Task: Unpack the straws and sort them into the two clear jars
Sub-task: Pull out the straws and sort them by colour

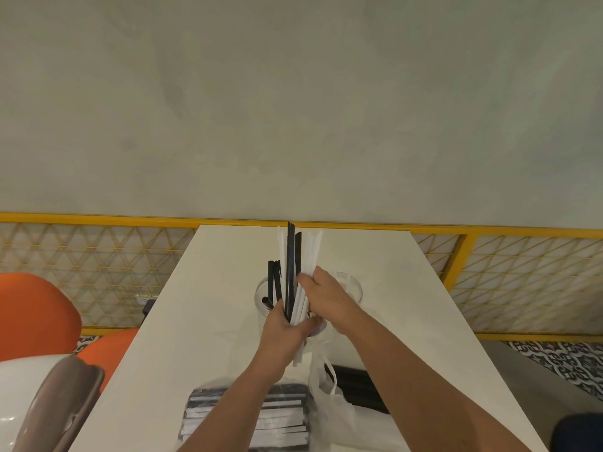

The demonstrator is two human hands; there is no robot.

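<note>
Obs: your left hand is wrapped round the lower end of a mixed bundle of black and white straws, held upright above the table, just in front of the two clear jars. Your right hand pinches the white straws on the bundle's right side, about halfway up.

Jars: the left jar holds a few black straws, leaning. The right jar is partly hidden behind your right hand; I can't tell whether anything is in it.

Step in hand, as judged: separating white from black.
- Ease your left grip only enough for the white ones to slide. Loosen further and the whole bundle is likely to fan out and drop.
- Draw the white straws up and to the right, along their length, not sideways. They look thin and will probably kink.
- Check for a black straw caught among the white before you lift clear.
- Lower them ends-first into the right jar, so the rim is not knocked.

Near edge: a white plastic bag, a wrapped stack of straws, and a dark pack, not yet sorted.
</note>
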